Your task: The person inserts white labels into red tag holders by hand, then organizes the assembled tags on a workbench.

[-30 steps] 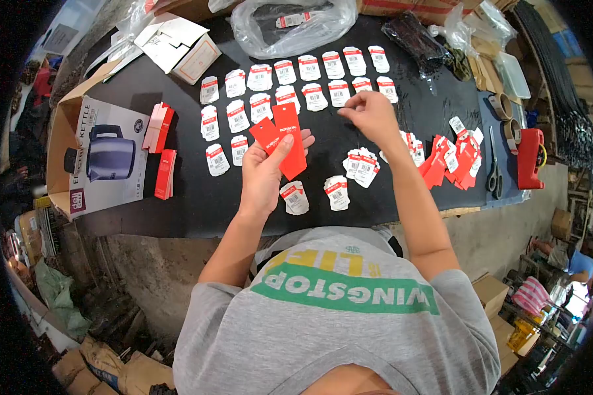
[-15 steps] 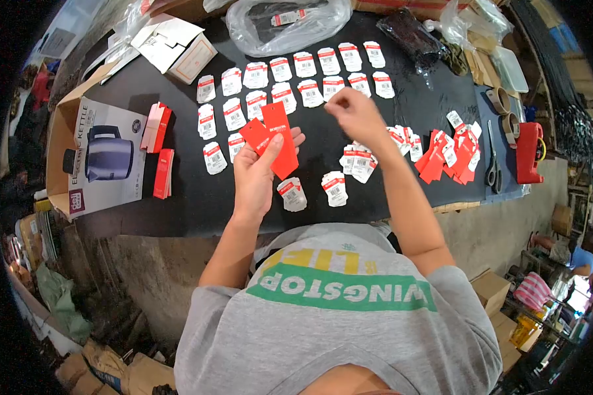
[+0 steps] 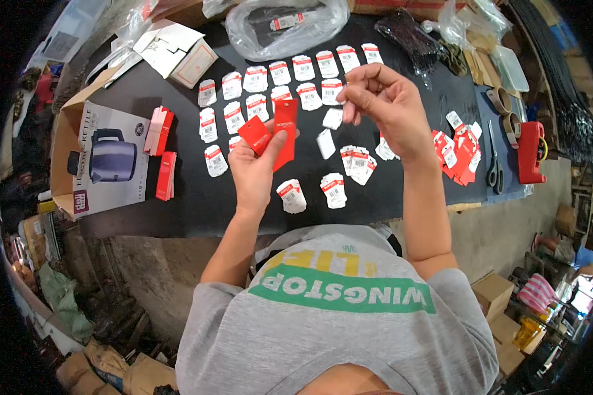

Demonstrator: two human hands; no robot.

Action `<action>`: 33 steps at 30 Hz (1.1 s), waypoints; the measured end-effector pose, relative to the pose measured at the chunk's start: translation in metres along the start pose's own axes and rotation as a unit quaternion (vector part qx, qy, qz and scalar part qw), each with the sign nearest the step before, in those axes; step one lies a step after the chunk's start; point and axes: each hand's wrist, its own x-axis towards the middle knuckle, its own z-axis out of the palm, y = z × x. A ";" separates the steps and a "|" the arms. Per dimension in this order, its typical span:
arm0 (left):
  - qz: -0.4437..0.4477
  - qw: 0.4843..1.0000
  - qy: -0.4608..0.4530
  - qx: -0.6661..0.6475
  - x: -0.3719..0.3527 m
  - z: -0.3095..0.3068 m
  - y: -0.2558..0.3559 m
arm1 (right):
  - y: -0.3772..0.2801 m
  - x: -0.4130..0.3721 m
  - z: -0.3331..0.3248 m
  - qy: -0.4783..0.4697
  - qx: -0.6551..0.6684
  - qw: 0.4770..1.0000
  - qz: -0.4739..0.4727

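My left hand (image 3: 255, 164) is closed around two red tags (image 3: 284, 135), fanned apart with the thumb across their lower part. Raised to the right of it, my right hand (image 3: 382, 105) has thumb and fingers pinched together; I cannot tell what is between them. Just below those fingertips show two plain white tags (image 3: 325, 143), one above the other, over the black tabletop (image 3: 211, 204). Small piles of white barcode tags (image 3: 303, 68) with red tops lie in rows beyond my hands. Two more piles, one of them a barcode tag pile (image 3: 334, 191), lie nearer my body.
Stacks of red tags (image 3: 165, 176) lie left, beside an electric kettle box (image 3: 112, 184). Loose red tags (image 3: 466, 155), scissors (image 3: 493, 158) and a red tape dispenser (image 3: 531, 153) are at the right. A clear plastic bag (image 3: 244, 39) sits at the back.
My right hand has moved right and turned, its fingers now pinched upright. Two plain white tags now show below it. My left hand keeps the red tags, slightly turned.
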 end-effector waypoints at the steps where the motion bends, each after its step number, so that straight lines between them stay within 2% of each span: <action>1: 0.009 1.000 0.001 0.001 0.000 0.003 0.001 | -0.003 -0.002 0.005 0.005 -0.015 1.000 0.011; 5: 0.050 0.999 0.017 0.005 0.004 0.013 -0.002 | 0.010 -0.001 0.014 0.009 -0.082 0.996 0.044; 9: 0.079 0.997 0.010 0.007 0.006 0.018 0.001 | 0.011 -0.005 0.018 -0.006 -0.087 0.995 0.057; 16: 0.110 0.990 -0.004 0.084 0.005 0.020 0.008 | 0.013 -0.004 0.022 -0.008 -0.080 0.994 0.068; 19: 0.103 0.984 -0.014 0.145 0.005 0.022 0.013 | 0.008 -0.005 0.021 0.025 -0.093 0.993 0.062; 21: 0.239 0.956 -0.034 0.166 0.008 0.027 0.010 | 0.006 -0.007 0.015 0.004 -0.065 0.997 0.045; 24: 0.410 0.856 -0.053 0.311 0.018 0.038 0.024 | -0.017 -0.017 0.002 -0.019 -0.045 0.997 0.060; 26: 0.488 0.816 -0.102 0.292 0.029 0.055 0.034 | -0.032 -0.028 -0.012 -0.017 -0.026 0.998 0.056; 28: 0.545 0.780 -0.145 0.272 0.036 0.076 0.041 | -0.045 -0.040 -0.024 0.031 -0.034 0.998 0.045; 29: 0.549 0.773 -0.151 0.279 0.034 0.087 0.041 | -0.053 -0.046 -0.034 0.047 -0.024 0.998 0.037; 30: 0.531 0.790 -0.176 0.253 0.033 0.100 0.040 | -0.060 -0.053 -0.044 0.075 -0.030 0.996 0.043; 31: 0.510 0.805 -0.201 0.227 0.032 0.112 0.037 | -0.071 -0.059 -0.053 0.122 -0.109 0.985 0.053; 32: 0.470 0.833 -0.199 0.212 0.027 0.123 0.027 | -0.075 -0.065 -0.067 0.154 -0.185 0.970 0.016; 33: 0.392 0.879 -0.202 0.182 0.021 0.138 0.017 | -0.078 -0.068 -0.083 0.184 -0.260 0.947 -0.020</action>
